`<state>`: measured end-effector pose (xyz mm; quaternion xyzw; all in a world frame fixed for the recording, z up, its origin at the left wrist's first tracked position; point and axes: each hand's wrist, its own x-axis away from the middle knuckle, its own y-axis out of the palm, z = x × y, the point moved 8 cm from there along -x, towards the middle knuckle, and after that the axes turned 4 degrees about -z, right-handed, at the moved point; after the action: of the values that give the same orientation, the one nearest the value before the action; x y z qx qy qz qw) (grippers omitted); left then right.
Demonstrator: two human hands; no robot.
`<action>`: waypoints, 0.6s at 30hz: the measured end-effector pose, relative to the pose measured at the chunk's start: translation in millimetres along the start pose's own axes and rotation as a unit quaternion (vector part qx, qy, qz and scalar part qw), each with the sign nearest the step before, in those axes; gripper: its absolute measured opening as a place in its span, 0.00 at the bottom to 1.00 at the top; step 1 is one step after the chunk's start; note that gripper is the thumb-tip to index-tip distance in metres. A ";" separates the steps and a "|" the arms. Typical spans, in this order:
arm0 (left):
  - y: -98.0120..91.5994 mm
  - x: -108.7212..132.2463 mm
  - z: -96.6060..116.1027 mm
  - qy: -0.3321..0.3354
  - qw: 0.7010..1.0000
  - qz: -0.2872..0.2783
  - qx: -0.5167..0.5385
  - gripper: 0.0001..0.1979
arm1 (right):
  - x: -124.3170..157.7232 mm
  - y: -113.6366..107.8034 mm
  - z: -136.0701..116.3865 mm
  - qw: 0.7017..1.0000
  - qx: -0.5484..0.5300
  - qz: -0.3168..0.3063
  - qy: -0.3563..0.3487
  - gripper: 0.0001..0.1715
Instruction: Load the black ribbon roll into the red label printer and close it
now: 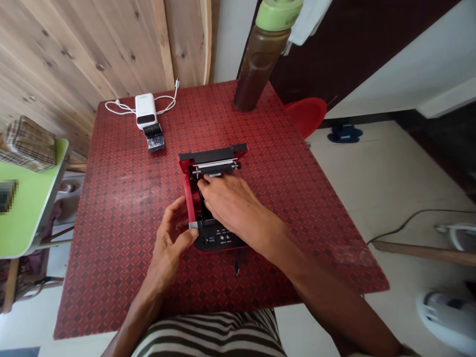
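A small red and black printer [193,198] with its lid flipped open lies in the middle of the red patterned table [122,223]. My left hand [171,238] grips its left near corner, thumb on the front edge. My right hand [228,201] reaches into the open compartment, fingers curled down near the roller bar [215,166]; what the fingertips touch is hidden. A black control panel [219,239] with small buttons shows under my right wrist.
A white power bank [145,110] with a white cable and a small dark device [155,138] lie at the table's far left. A tall brown bottle [260,59] with a green cap stands at the far edge. A green chair [29,198] is left, a red stool [307,115] beyond.
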<state>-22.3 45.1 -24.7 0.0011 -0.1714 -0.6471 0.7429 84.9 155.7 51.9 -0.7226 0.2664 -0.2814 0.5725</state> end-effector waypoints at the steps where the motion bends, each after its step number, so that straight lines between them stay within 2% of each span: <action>1: 0.2 0.1 -0.3 -0.001 1.000 0.001 0.000 0.35 | 2.2 -0.6 -1.1 1.000 0.005 0.005 0.002 0.16; 6: 1.2 1.9 -1.3 -0.002 1.000 0.005 0.003 0.36 | 31.7 -20.1 -7.7 0.995 0.009 0.095 -0.011 0.11; 9: 0.3 1.9 -3.7 -0.003 1.000 0.006 0.009 0.36 | 62.5 -47.2 9.5 0.981 -0.050 0.186 -0.016 0.07; 11: -0.7 1.4 -6.6 -0.006 1.000 0.005 0.014 0.37 | 80.9 -59.8 39.3 0.962 -0.131 0.240 0.011 0.04; 13: -1.9 0.9 -8.5 -0.001 1.000 0.004 0.018 0.37 | 93.7 -58.0 81.1 0.930 -0.213 0.289 0.079 0.07; 16: -3.4 0.6 -9.0 0.009 1.000 0.007 0.008 0.35 | 106.2 -31.6 141.1 0.849 -0.289 0.396 0.197 0.13; 18: -3.7 0.7 -8.5 0.012 1.000 0.010 0.003 0.34 | 106.9 -4.4 164.3 0.804 -0.297 0.446 0.259 0.16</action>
<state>-23.6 42.0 -33.4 0.0100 -0.1645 -0.6392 0.7512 276.9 192.3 36.4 -0.5595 0.7679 -0.0786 0.3019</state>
